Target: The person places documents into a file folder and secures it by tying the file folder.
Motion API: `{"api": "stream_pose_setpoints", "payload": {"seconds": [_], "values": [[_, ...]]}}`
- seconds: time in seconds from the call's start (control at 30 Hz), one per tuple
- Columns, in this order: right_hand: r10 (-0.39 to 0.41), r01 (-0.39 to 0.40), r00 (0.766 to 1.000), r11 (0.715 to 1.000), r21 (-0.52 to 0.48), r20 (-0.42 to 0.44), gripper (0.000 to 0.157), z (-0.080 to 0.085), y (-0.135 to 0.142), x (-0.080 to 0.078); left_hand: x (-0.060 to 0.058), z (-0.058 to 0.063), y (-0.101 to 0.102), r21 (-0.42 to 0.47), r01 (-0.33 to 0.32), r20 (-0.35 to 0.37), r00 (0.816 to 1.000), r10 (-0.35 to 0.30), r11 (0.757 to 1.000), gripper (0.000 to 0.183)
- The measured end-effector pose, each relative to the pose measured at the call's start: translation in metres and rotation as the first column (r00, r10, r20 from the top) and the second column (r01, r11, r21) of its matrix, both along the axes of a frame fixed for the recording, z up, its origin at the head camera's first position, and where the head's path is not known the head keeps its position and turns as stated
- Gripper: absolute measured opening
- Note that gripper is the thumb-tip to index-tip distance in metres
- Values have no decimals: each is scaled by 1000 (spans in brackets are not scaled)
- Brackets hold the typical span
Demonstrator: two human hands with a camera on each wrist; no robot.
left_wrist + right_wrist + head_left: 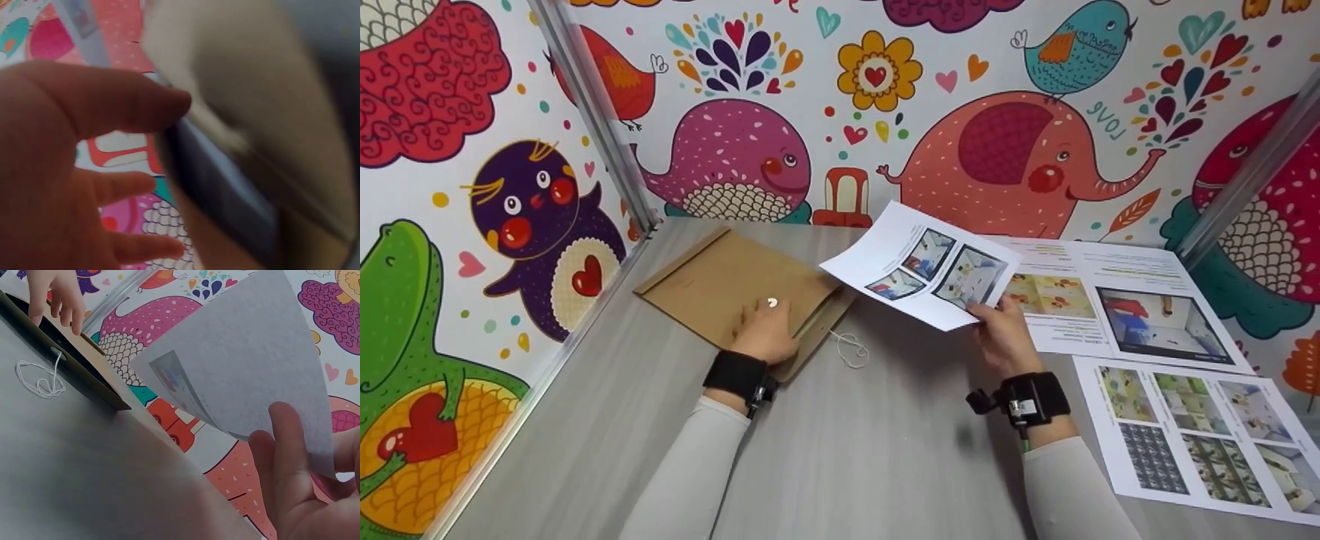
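Note:
A brown paper envelope lies slanted on the table, its mouth partly open toward me, with a white string hanging from it. My left hand holds it at the mouth. In the left wrist view the thumb is at the edge of the opening, and two other fingers stretch along the outer side. My right hand pinches a printed sheet by its near right corner and holds it raised above the table. The sheet's pictures face up, and its plain back shows in the right wrist view.
More printed sheets lie on the right side of the table, the nearest one beside my right forearm. Patterned panels in metal frames stand along the back and sides. Grey table surface stretches between my forearms.

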State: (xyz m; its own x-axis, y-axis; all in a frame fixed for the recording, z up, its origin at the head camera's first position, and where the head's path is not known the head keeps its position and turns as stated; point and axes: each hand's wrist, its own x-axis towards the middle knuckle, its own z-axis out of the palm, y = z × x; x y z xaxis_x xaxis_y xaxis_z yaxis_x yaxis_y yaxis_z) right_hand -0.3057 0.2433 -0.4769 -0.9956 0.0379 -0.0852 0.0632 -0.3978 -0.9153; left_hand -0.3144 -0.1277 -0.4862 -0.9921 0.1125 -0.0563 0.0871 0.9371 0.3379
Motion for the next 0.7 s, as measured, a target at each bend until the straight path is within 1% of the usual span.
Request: {"api": "stream_pose_setpoints", "payload": {"seconds": [0.1, 0.2, 0.3, 0.4, 0.5, 0.57, 0.63, 0.7], "values": [[10, -10, 1000, 1000, 24, 0, 55, -3, 0, 1, 0, -6, -3, 14, -8, 13, 1000, 8, 1000, 69], [14, -14, 1000, 1000, 25, 5, 55, -4, 1, 2, 0, -9, -4, 8, -4, 14, 1000, 4, 1000, 70], [14, -14, 1000, 1000, 26, 4, 56, -3, 2, 1, -3, -10, -4, 1, 20, -4, 1000, -20, 1000, 70], [20, -20, 1000, 1000, 21, -1, 55, -1, 2, 0, -7, -12, -3, 24, 54, -30, 998, -54, 998, 69], [40, -40, 999, 999, -4, -2, 53, 2, 3, 0, -13, -14, -2, 110, 72, -57, 996, -66, 991, 66], [52, -52, 999, 998, -29, 0, 50, 4, 4, 1, -16, -15, -2, 186, 63, -81, 996, -48, 981, 64], [70, -70, 998, 996, -58, -3, 48, 7, 6, 2, -18, -15, 0, 260, 56, -117, 993, -26, 964, 62], [86, -87, 996, 994, -71, -15, 47, 10, 8, 4, -21, -15, 2, 306, 52, -156, 988, -4, 951, 61]]}}
